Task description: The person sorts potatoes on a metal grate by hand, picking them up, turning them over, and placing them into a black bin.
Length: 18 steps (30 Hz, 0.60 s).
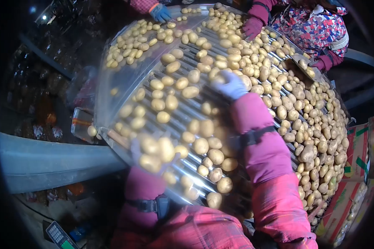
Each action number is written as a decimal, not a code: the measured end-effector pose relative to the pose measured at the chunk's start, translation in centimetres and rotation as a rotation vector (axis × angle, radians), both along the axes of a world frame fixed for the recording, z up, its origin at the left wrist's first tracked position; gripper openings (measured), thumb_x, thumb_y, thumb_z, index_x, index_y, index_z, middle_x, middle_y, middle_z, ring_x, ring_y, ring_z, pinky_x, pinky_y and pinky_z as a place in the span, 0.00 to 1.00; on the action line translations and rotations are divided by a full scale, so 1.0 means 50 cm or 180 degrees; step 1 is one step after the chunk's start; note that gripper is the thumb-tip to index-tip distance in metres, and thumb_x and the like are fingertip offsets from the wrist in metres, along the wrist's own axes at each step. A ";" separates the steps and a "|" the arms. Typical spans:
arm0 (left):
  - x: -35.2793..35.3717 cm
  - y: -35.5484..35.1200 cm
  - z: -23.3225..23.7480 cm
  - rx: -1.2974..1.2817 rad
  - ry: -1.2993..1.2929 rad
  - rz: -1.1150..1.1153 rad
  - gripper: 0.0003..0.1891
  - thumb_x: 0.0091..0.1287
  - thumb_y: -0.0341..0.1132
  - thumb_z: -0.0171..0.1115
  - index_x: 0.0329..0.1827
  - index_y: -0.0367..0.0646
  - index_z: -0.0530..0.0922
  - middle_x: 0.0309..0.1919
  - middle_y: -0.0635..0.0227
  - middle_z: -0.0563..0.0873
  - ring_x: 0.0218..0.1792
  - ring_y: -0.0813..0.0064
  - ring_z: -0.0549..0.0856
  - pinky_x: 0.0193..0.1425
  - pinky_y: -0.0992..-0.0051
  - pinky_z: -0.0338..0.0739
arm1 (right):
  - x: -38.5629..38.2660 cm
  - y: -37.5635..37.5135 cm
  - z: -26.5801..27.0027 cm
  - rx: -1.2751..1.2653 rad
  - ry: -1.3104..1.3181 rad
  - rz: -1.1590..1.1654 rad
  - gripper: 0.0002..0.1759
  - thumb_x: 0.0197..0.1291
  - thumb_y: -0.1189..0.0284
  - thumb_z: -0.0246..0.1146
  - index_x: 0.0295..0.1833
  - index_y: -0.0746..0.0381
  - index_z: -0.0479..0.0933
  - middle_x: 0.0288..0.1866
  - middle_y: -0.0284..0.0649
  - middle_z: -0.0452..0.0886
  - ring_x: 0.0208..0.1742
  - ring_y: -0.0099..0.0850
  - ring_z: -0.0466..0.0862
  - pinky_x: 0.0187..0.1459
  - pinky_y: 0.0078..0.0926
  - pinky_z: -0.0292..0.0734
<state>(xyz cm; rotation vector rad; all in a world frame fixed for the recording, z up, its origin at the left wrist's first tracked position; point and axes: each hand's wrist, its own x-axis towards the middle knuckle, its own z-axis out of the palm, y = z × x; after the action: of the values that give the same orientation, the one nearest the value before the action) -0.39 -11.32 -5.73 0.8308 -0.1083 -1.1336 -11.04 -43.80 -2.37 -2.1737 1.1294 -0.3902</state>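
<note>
Many potatoes (pixel 307 153) lie over a metal roller table (pixel 183 110). My right hand (pixel 231 86), in a pale glove, reaches over the rollers at the middle and touches or nearly touches potatoes there; its fingers are smeared by motion. Near the lower left corner of the rollers my left hand (pixel 153 155), also gloved and blurred, is cupped around several potatoes (pixel 158 150) close to the table's left edge. Those potatoes hide much of its palm. Both of my forearms wear purple-pink sleeves with dark straps.
A co-worker's blue-gloved hand (pixel 160 13) is at the top. At upper right another person's pink-gloved hand (pixel 252 28) touches potatoes, and a hand (pixel 318 64) holds a metal scoop (pixel 302 66). Cartons (pixel 340 207) stand right; a keypad device (pixel 59 235) sits lower left.
</note>
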 end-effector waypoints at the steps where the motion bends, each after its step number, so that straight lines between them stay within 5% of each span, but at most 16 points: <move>1: 0.018 0.025 -0.070 -0.1144 0.0203 -0.0247 0.12 0.69 0.39 0.51 0.51 0.43 0.68 0.46 0.64 0.76 0.48 0.65 0.78 0.47 0.63 0.81 | -0.023 -0.040 -0.014 0.0554 -0.0442 -0.0402 0.31 0.46 0.52 0.63 0.56 0.56 0.76 0.53 0.49 0.80 0.51 0.45 0.82 0.54 0.39 0.75; 2: 0.018 0.031 -0.074 -0.1122 0.0238 -0.0248 0.12 0.69 0.39 0.51 0.51 0.43 0.68 0.46 0.64 0.76 0.48 0.65 0.78 0.47 0.63 0.81 | -0.051 -0.012 0.067 0.1407 -0.1040 -0.0615 0.32 0.47 0.52 0.63 0.58 0.55 0.76 0.48 0.48 0.81 0.48 0.43 0.83 0.51 0.36 0.77; 4: 0.012 0.021 -0.067 -0.1224 0.2021 -0.0292 0.33 0.71 0.61 0.41 0.65 0.39 0.59 0.62 0.65 0.68 0.62 0.65 0.68 0.67 0.55 0.63 | -0.081 -0.083 0.009 0.0720 -0.1066 -0.0447 0.32 0.48 0.51 0.63 0.58 0.55 0.76 0.45 0.44 0.82 0.46 0.40 0.83 0.50 0.36 0.77; 5: -0.009 -0.019 0.040 -0.0649 0.0561 -0.0191 0.11 0.73 0.40 0.42 0.46 0.42 0.67 0.41 0.61 0.80 0.43 0.63 0.82 0.50 0.63 0.80 | -0.103 -0.121 -0.033 0.0157 -0.0548 0.0024 0.31 0.50 0.51 0.63 0.58 0.56 0.75 0.46 0.44 0.82 0.47 0.39 0.82 0.50 0.36 0.76; 6: -0.012 -0.022 0.063 -0.0648 0.0542 -0.0180 0.11 0.73 0.40 0.42 0.46 0.42 0.67 0.41 0.61 0.80 0.43 0.63 0.82 0.50 0.63 0.80 | -0.109 -0.144 -0.060 -0.0399 -0.0049 0.0508 0.31 0.51 0.51 0.63 0.58 0.57 0.75 0.47 0.43 0.82 0.48 0.38 0.82 0.50 0.37 0.76; 7: -0.011 -0.023 0.078 -0.0448 -0.2025 0.0039 0.19 0.72 0.47 0.47 0.54 0.41 0.64 0.50 0.60 0.77 0.50 0.65 0.78 0.56 0.63 0.76 | -0.086 -0.084 0.050 0.0712 0.0387 0.0338 0.33 0.52 0.47 0.63 0.59 0.57 0.75 0.55 0.44 0.78 0.53 0.39 0.79 0.53 0.37 0.74; 8: -0.012 -0.018 0.084 -0.0146 -0.4568 0.0234 0.28 0.70 0.53 0.51 0.62 0.40 0.60 0.59 0.60 0.74 0.57 0.66 0.75 0.62 0.62 0.72 | -0.084 -0.096 0.042 0.0743 0.0373 0.0363 0.33 0.52 0.47 0.63 0.59 0.57 0.75 0.55 0.44 0.78 0.53 0.39 0.79 0.53 0.37 0.74; 9: -0.015 -0.011 0.092 -0.0093 -0.4342 0.0113 0.26 0.70 0.51 0.51 0.62 0.40 0.61 0.57 0.59 0.74 0.56 0.65 0.75 0.61 0.60 0.73 | -0.087 -0.117 0.034 0.0842 0.0520 0.0490 0.35 0.52 0.45 0.63 0.59 0.57 0.75 0.56 0.45 0.78 0.54 0.40 0.79 0.54 0.37 0.73; 12: 0.007 -0.006 0.039 -0.0649 -0.0522 -0.0348 0.21 0.71 0.46 0.49 0.59 0.42 0.63 0.53 0.57 0.75 0.53 0.62 0.77 0.57 0.55 0.75 | -0.094 -0.104 0.060 0.0682 0.0840 0.0612 0.38 0.51 0.41 0.62 0.61 0.57 0.74 0.57 0.46 0.77 0.57 0.40 0.76 0.57 0.37 0.71; 14: 0.033 0.007 -0.009 -0.0875 0.0143 -0.0597 0.17 0.72 0.43 0.48 0.57 0.44 0.65 0.50 0.56 0.76 0.50 0.60 0.79 0.55 0.52 0.77 | -0.108 -0.109 0.020 0.0832 0.1380 0.0866 0.39 0.50 0.42 0.64 0.60 0.60 0.74 0.57 0.47 0.76 0.59 0.40 0.74 0.59 0.36 0.69; 16: 0.073 0.011 -0.088 -0.1567 0.0343 -0.1317 0.13 0.73 0.40 0.47 0.55 0.45 0.66 0.47 0.54 0.77 0.48 0.57 0.80 0.53 0.49 0.78 | -0.126 -0.097 -0.051 0.0804 0.0428 0.1478 0.39 0.47 0.43 0.66 0.56 0.62 0.76 0.58 0.49 0.74 0.60 0.41 0.73 0.59 0.35 0.69; 18: 0.046 0.017 -0.003 -0.0736 0.0596 -0.0829 0.10 0.71 0.37 0.49 0.52 0.48 0.67 0.45 0.53 0.76 0.47 0.55 0.80 0.44 0.47 0.82 | -0.125 -0.076 -0.077 0.0759 0.0189 0.0958 0.35 0.50 0.46 0.66 0.54 0.63 0.77 0.55 0.48 0.77 0.57 0.38 0.75 0.56 0.33 0.71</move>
<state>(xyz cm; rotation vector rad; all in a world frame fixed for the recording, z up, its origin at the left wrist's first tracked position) 1.92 -10.48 -5.86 0.5114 -0.1921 -1.4088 -17.27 -47.60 -6.24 -2.1085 0.8145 -0.0551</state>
